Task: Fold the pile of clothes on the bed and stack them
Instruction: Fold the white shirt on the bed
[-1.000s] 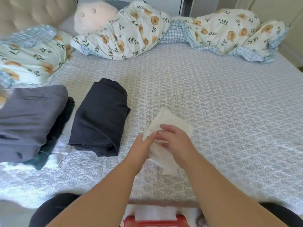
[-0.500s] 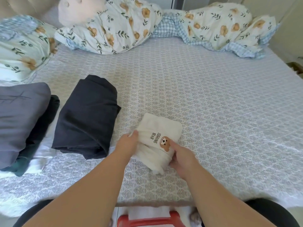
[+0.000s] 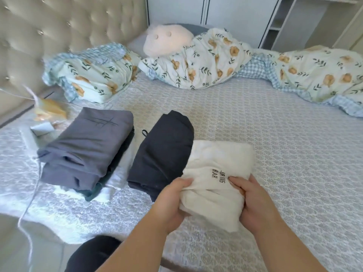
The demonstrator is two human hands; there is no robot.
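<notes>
In the head view, a folded cream garment (image 3: pixel 218 173) with black lettering is gripped at its near end from both sides: the left hand (image 3: pixel 172 199) is curled round its left edge, the right hand (image 3: pixel 253 201) round its right, seemingly so the folds are kept from springing open. It is held over the patterned bedspread (image 3: pixel 275 146), its left edge overlapping the folded navy garment (image 3: pixel 163 154), probably the intended stacking spot. Further left, a grey-topped stack (image 3: pixel 86 148) is placed.
</notes>
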